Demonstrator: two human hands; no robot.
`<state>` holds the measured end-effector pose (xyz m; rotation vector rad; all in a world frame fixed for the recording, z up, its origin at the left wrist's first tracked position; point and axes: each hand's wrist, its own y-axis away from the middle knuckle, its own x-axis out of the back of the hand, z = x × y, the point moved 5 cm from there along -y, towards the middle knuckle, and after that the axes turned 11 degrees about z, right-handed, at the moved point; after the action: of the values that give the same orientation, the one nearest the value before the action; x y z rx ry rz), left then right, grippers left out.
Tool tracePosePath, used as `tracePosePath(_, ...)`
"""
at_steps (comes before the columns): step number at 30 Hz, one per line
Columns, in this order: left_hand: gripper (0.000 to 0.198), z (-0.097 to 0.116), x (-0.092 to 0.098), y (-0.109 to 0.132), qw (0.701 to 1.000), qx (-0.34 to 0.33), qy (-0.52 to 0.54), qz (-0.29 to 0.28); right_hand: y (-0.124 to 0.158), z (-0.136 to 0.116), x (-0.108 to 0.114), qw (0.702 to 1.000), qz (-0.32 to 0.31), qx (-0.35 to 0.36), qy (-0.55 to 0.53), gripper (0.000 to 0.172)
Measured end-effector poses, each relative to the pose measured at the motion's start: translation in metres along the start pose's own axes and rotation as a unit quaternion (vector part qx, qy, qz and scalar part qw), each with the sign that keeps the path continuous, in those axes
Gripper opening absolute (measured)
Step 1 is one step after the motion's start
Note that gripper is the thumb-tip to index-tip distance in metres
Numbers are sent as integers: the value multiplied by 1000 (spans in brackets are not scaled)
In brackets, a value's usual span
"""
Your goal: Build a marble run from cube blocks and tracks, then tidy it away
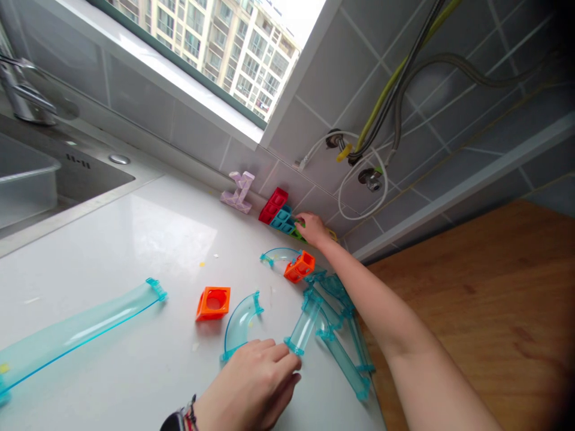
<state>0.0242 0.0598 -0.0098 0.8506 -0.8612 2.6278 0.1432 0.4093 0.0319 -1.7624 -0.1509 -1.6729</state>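
Observation:
Over by the wall, my right hand [313,229] has its fingers closed on a green block [300,228] at the end of a row of toy blocks. Blue blocks [282,219] and red blocks [274,205] make up the rest of that row. My left hand [256,383] is low over the counter with its fingers curled; its palm side is hidden. Just beyond it lies a curved clear-blue track piece [240,323], and a short straight track piece [305,325] is close to its fingertips. An orange block [213,303] sits farther left.
More orange blocks [299,267] stand beside another curved track [282,254]. Several straight tracks [345,362] are heaped near the counter's right edge. A long track [81,329] lies at left. A pinkish block figure [239,193] stands by the wall, and a sink [96,173] is at far left.

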Motion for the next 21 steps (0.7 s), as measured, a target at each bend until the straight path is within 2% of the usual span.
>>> tracePosePath(5, 18, 0, 2, -1, 1000, 7, -9, -2, -15, -17, 0, 1000, -13, -11, -9, 18)
tracePosePath(11, 19, 1, 4, 0, 1000, 6, -11, -1, -7, -31, 20, 999, -42, -33, -2, 24)
tracePosePath(17, 20, 1, 7, 1, 1000, 2, 10, 18, 25, -33, 55, 993, -107, -45, 1, 31)
tracePosePath(20, 20, 1, 9, 1, 1000, 4, 18, 21, 54, -36, 63, 980, -180, -47, -62, 33)
tracePosePath(21, 20, 1, 9, 0, 1000, 4, 18, 21, 64, -39, 64, 974, -202, -40, -91, 39)
